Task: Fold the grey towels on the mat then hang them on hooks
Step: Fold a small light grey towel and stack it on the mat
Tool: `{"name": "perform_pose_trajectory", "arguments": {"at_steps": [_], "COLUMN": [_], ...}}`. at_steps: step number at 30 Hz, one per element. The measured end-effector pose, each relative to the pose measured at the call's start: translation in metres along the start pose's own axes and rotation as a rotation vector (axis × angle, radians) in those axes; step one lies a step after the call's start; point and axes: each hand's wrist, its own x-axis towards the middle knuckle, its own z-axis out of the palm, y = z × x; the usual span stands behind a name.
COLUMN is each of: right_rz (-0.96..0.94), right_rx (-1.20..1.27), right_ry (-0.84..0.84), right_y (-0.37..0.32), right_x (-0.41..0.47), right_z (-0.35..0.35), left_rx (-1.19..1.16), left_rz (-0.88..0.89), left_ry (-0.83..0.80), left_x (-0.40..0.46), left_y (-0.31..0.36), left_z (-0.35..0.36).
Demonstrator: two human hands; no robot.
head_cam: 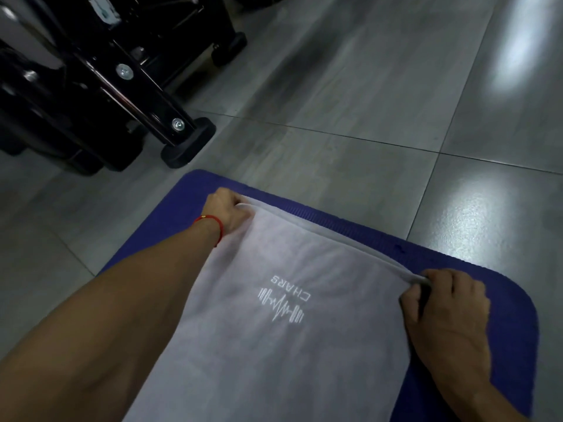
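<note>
A grey towel (274,345) with a white barbell logo and lettering lies spread over a blue mat (505,300) on the floor. My left hand (228,213), with a red thread at the wrist, pinches the towel's far left corner. My right hand (447,306) grips the far right corner, where the edge looks doubled over. Both hands rest low on the mat at the towel's far edge. The near end of the towel runs out of the bottom of the view. No hooks are in view.
Black gym machine legs with rubber feet (185,141) stand on the grey tiled floor (350,95) just beyond the mat's far left corner. Bare tiles stretch ahead and to the right, with bright light reflections.
</note>
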Motion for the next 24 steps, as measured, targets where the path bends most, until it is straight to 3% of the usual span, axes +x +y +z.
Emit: {"name": "perform_pose_trajectory", "arguments": {"at_steps": [4,9,12,15,19,24], "right_rz": [-0.034,-0.073,0.026,0.107,-0.073,-0.163], "right_rx": [-0.01,0.031,0.061,0.179,0.465,0.742], "right_ry": [-0.036,-0.11,-0.179,-0.14,-0.174,-0.325], "right_y": [-0.003,-0.004,-0.013,-0.036,-0.088,-0.186], "right_x": [0.0,-0.001,-0.001,0.001,0.005,0.007], "right_z": [-0.005,-0.007,-0.018,-0.044,-0.09,-0.17], "left_rx": [-0.113,-0.192,-0.161,-0.186,-0.248,-0.401], "left_rz": [0.169,0.273,0.312,0.323,0.263,0.156], "left_ry": [0.106,0.127,0.102,0.096,0.276,0.525], "left_x": [-0.036,-0.101,-0.143,-0.186,-0.245,-0.347], "left_y": [-0.012,-0.032,-0.047,-0.065,-0.105,-0.166], "left_z": [-0.02,-0.065,-0.093,-0.119,-0.164,-0.237]}}
